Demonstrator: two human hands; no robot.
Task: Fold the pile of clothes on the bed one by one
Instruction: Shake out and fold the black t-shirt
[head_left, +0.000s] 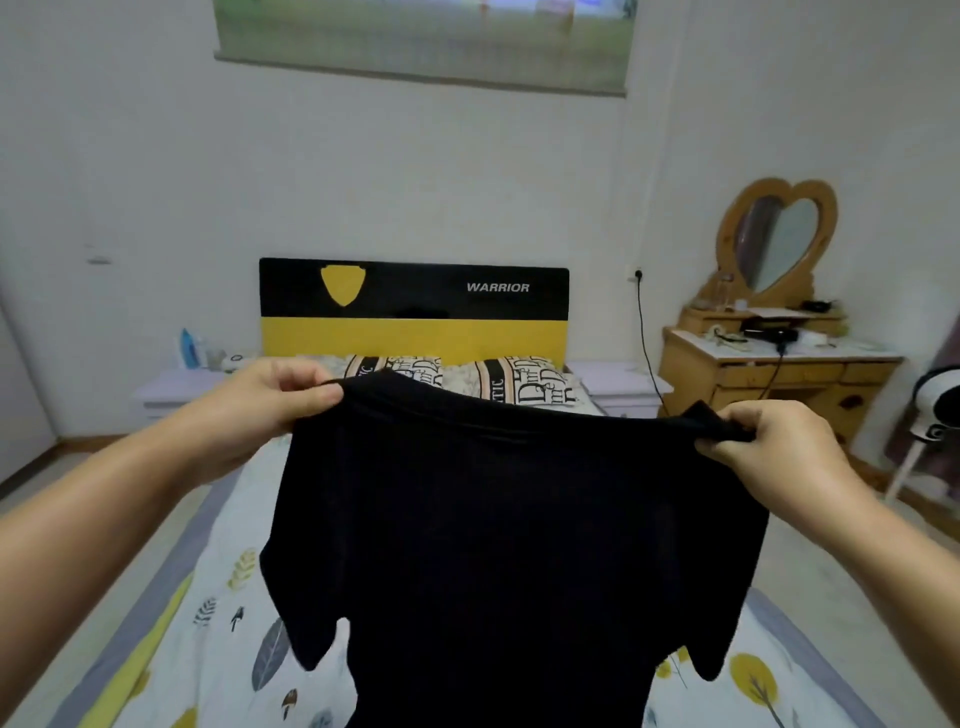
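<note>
A black T-shirt (498, 530) hangs spread across the centre of the frame, above the leaf-print bed sheet (218, 597). The left hand (270, 402) pinches its upper-left shoulder; the right hand (769, 441) pinches the upper-right shoulder, fabric bunched there.

Left hand (270, 397) and right hand (763, 441) pinch a black T-shirt (509, 545) above the bed (208, 597).

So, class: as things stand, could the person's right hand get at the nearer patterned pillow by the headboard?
Probably not at once. The right hand pinches a shoulder of the black T-shirt, held up between it and the left hand; the shirt hangs in front of the pillow, which lies at the bed's far end.
</note>
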